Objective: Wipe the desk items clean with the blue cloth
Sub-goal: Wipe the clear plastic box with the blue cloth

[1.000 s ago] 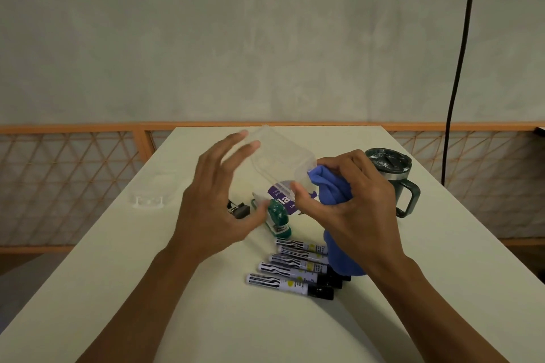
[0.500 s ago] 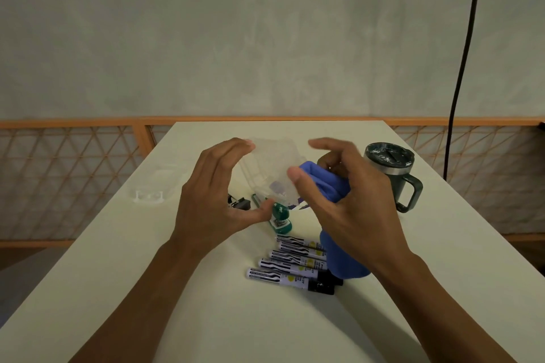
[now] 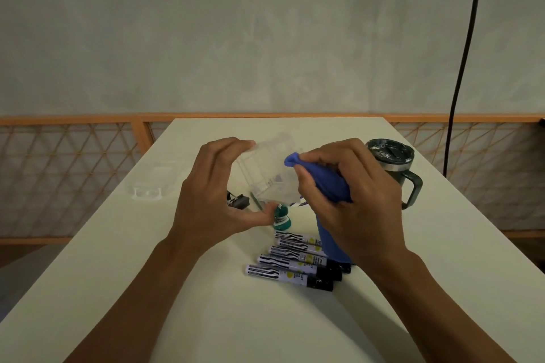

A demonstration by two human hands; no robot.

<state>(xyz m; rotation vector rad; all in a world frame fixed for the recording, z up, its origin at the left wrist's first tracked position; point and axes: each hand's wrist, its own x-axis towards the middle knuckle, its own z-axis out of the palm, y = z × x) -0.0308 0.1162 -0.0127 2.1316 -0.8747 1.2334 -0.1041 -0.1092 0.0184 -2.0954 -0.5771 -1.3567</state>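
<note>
Several markers lie side by side in the lower middle of the frame, and their white labels carry black wavy stripes and print too small to read. They rest on a pale table before a grey wall and an orange lattice rail, with a lidded dark green mug at the right. Near the centre the left hand pinches a clear plastic box between curled fingers and thumb, its contents unclear, while the right hand curls round the blue cloth, which touches the box.
</note>
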